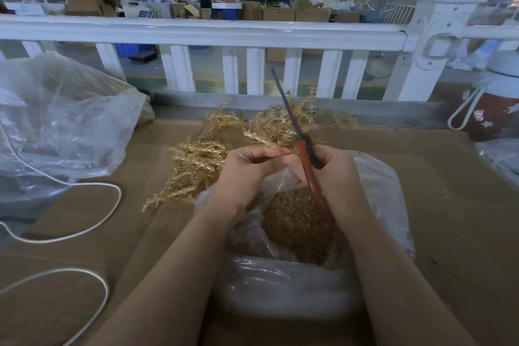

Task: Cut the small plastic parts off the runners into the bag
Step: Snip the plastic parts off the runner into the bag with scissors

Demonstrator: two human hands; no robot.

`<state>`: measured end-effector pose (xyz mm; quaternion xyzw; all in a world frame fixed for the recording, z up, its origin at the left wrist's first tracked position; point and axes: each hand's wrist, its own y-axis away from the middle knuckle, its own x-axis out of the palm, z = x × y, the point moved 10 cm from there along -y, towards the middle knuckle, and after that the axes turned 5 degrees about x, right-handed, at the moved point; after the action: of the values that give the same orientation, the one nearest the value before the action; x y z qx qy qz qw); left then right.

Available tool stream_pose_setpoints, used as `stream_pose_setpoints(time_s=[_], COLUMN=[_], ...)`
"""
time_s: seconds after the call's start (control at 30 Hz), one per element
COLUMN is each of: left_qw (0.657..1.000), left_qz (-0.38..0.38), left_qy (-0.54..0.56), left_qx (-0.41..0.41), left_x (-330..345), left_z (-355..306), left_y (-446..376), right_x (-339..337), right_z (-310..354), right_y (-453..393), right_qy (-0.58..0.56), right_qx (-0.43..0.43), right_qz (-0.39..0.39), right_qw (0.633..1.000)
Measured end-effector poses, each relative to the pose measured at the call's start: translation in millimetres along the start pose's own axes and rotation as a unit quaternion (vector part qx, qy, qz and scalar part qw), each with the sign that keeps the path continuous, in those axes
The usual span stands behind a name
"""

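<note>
My left hand (247, 170) pinches a thin amber runner (276, 152) between thumb and fingertips, just above the open clear bag (280, 286). My right hand (335, 174) grips red-handled scissors (304, 154) whose closed blades point up and away. Both hands meet over the bag's mouth. Inside the bag lies a heap of small amber cut parts (295, 225). A pile of amber runners (202, 160) with parts attached sits on the cardboard beyond my hands, and more runners (275, 123) are heaped farther back.
A large crumpled clear bag (56, 126) fills the left. A white cord (92, 222) loops over the cardboard table top (449, 205). A red-and-white jug (494, 104) stands at the right, a white railing (224, 31) behind the table.
</note>
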<state>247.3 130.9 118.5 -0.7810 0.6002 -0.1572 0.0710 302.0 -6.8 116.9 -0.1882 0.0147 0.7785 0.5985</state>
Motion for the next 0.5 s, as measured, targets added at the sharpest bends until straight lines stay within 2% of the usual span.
stream_pose_setpoints(time_s=[0.13,0.23,0.5], left_qw=[1.0,0.999,0.997], left_qz=[-0.004,-0.009,-0.049], left_qy=[0.002,-0.043,-0.041], left_qx=[-0.017,-0.018,-0.037], left_x=[-1,-4,-16], left_z=[3,0,2], left_y=[1,2,2], right_x=[4,1,-5], right_z=[5,9,5], right_y=[2,3,1], right_qy=[-0.045,-0.055,0.026], right_qx=[-0.007,-0.021,-0.022], right_qz=[0.02,0.013,-0.028], right_qw=[0.999,0.998,0.999])
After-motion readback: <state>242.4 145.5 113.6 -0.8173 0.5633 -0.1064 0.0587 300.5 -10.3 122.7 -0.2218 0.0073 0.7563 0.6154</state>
